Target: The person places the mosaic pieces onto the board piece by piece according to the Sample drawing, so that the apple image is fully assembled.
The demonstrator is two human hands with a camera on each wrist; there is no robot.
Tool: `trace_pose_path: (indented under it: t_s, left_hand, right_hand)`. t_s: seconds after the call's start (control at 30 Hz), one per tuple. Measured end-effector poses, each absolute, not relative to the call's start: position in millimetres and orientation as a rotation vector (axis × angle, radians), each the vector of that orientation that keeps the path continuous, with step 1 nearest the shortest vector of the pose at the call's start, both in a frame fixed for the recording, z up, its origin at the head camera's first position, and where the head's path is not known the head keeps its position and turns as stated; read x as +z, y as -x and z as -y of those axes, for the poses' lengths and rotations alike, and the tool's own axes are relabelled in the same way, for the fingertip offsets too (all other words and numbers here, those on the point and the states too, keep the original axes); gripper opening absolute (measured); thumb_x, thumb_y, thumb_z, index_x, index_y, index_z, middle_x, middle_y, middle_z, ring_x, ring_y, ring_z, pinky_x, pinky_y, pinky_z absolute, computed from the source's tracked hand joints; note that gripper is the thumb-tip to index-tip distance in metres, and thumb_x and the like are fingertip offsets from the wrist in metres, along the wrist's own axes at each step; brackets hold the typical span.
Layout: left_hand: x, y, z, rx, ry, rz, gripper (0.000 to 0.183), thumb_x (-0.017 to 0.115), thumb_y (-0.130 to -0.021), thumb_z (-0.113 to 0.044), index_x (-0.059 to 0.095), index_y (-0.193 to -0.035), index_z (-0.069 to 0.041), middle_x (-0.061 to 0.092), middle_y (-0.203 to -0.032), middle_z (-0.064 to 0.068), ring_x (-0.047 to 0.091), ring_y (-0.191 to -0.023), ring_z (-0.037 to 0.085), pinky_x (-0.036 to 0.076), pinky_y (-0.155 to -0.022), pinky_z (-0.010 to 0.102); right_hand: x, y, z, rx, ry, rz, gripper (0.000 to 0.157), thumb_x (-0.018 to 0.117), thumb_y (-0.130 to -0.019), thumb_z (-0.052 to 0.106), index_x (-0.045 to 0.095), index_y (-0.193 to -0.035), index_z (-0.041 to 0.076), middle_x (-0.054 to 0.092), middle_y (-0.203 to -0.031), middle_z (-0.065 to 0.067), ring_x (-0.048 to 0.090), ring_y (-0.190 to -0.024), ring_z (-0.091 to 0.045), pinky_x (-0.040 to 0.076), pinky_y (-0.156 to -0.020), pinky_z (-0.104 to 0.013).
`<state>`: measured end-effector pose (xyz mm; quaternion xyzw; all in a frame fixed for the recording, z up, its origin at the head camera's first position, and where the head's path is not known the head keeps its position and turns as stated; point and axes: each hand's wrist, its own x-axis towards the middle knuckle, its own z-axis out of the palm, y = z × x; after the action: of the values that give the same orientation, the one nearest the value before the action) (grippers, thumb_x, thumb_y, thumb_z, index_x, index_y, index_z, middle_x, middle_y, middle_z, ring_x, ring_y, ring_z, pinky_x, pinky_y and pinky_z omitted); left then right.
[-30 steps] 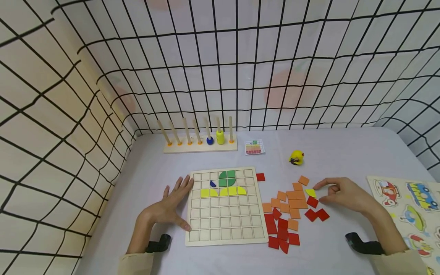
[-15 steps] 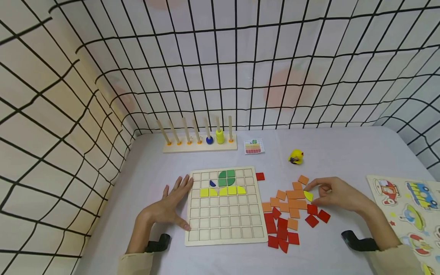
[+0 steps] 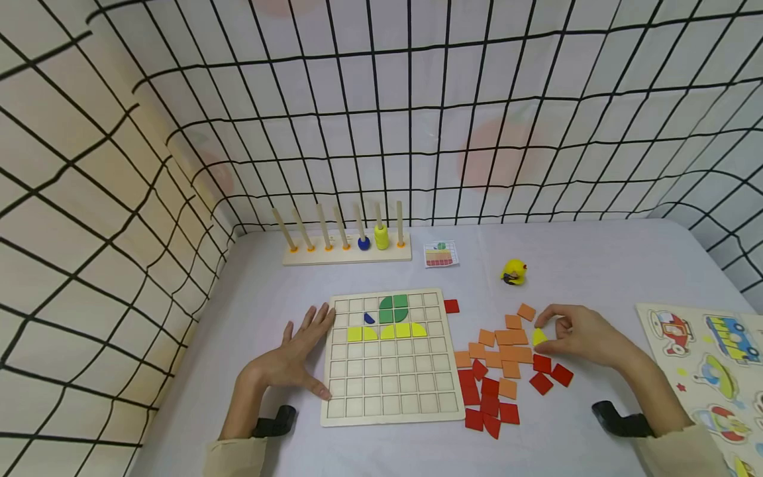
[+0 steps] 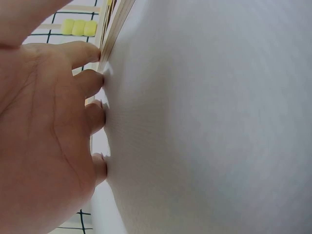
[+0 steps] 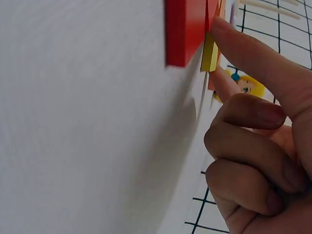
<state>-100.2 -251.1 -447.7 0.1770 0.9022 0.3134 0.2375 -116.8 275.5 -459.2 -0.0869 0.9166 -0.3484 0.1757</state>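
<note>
My right hand (image 3: 587,336) pinches a yellow quarter-round tile (image 3: 539,336) between thumb and index finger, beside the loose orange tiles (image 3: 512,338). In the right wrist view the same yellow tile (image 5: 209,53) sits between the two fingertips, behind a red tile (image 5: 184,34); the other fingers are curled in. My left hand (image 3: 289,361) rests with spread fingers at the left edge of the wooden grid board (image 3: 390,387). On that board lie green tiles (image 3: 394,309), a row of yellow tiles (image 3: 396,331) and a small blue piece (image 3: 369,318).
Red tiles (image 3: 490,397) lie right of the board. Behind it stand a peg rack (image 3: 348,257) with beads, a small pattern card (image 3: 441,254) and a yellow duck toy (image 3: 514,272). A picture puzzle board (image 3: 709,371) lies at the far right. Black-lined netting (image 3: 411,106) surrounds the table.
My right hand has slid the yellow tile left against the orange tiles, then back right a little; the tile now looks tilted up in the pinch. The left hand stays put.
</note>
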Motion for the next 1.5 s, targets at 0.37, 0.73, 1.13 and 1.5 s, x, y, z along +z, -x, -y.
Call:
trace_pose_path:
  t_s: [0.37, 0.73, 1.13, 1.5]
  left_hand:
    - [-449, 101, 252, 0.845, -0.482, -2.479, 0.149, 0.102, -0.056, -0.035, 0.006, -0.167, -0.009, -0.008, -0.175, 0.015, -0.018, -0.161, 0.04, -0.017, -0.121, 0.072]
    - [-449, 100, 252, 0.835, -0.475, -2.487, 0.149, 0.102, -0.056, -0.035, 0.006, -0.167, -0.009, -0.007, -0.175, 0.015, -0.018, -0.161, 0.04, -0.017, -0.121, 0.072]
    - [-448, 103, 251, 0.833, -0.484, -2.474, 0.148, 0.101, -0.058, -0.036, 0.005, -0.167, -0.009, -0.009, -0.175, 0.014, -0.018, -0.161, 0.039, -0.016, -0.121, 0.073]
    - [-448, 101, 255, 0.854, -0.494, -2.459, 0.147, 0.101, -0.06, -0.035, 0.003, -0.167, -0.009, -0.01, -0.175, 0.013, -0.019, -0.161, 0.039, -0.017, -0.121, 0.073]
  right_hand:
    - [-456, 113, -281, -0.988, 0.193, -2.574, 0.04, 0.083, -0.087, 0.025, 0.069, -0.117, 0.002, 0.042, -0.067, 0.002, 0.041, -0.06, -0.011, 0.035, -0.056, -0.026]
    - [-431, 116, -223, -1.055, 0.234, -2.545, 0.038, 0.082, -0.088, 0.032, 0.073, -0.115, 0.008, 0.047, -0.071, 0.0, 0.046, -0.066, -0.013, 0.037, -0.052, -0.023]
    - [-431, 150, -18, -1.186, 0.646, -2.399, 0.026, 0.087, -0.083, 0.016, 0.076, -0.105, 0.005, 0.045, -0.058, 0.002, 0.038, -0.056, -0.011, 0.031, -0.056, -0.022]
    - [-446, 159, 46, -1.063, 0.686, -2.468, 0.026, 0.089, -0.08, 0.012, 0.076, -0.101, 0.003, 0.06, -0.064, 0.0, 0.048, -0.057, -0.009, 0.038, -0.055, -0.022]
